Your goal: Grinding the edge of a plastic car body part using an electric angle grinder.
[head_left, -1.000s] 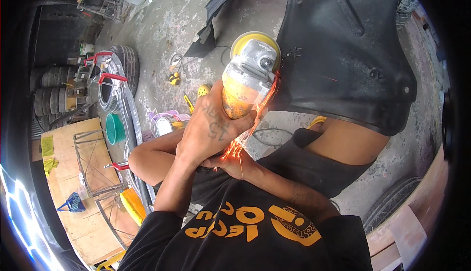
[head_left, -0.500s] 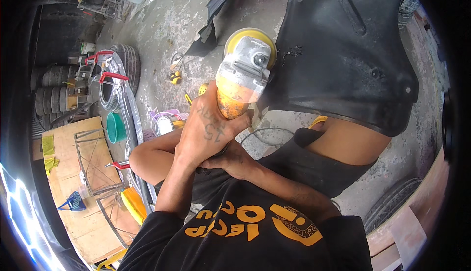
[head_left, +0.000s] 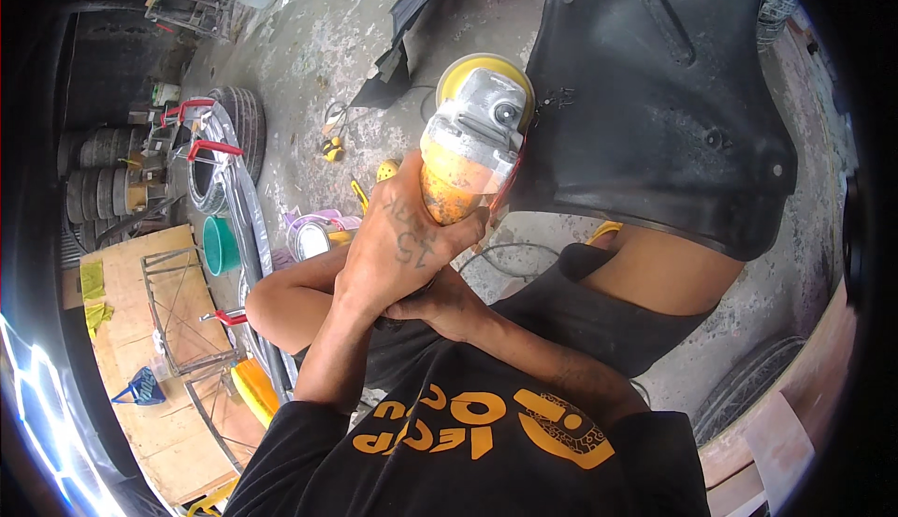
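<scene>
In my left hand point(head_left: 398, 241) is an orange and grey angle grinder point(head_left: 463, 147), fingers wrapped round its body just behind the metal head. A round yellow disc point(head_left: 458, 72) sits at its far end, overlapping the left edge of a large, moulded black plastic panel point(head_left: 645, 115); whether they touch I cannot tell. My right hand point(head_left: 435, 306) crosses below my left wrist and is closed at the rear of the grinder; its fingers are mostly hidden. A reddish strip shows along the tool's right side. The panel lies over my bent leg, with a ribbed strip curving away at the far left.
A long silver-wrapped piece held by red clamps point(head_left: 213, 149) runs along the left, beside a tyre point(head_left: 241, 124) and a green basin point(head_left: 221, 244). Plywood point(head_left: 122, 330) with metal frames lies further left. A dark cable point(head_left: 510, 247) loops on the floor near my leg.
The grinder has shifted slightly right toward the panel and tilted a little, exposing a reddish strip on its side. Both hands keep their hold; the panel looks nearly unmoved.
</scene>
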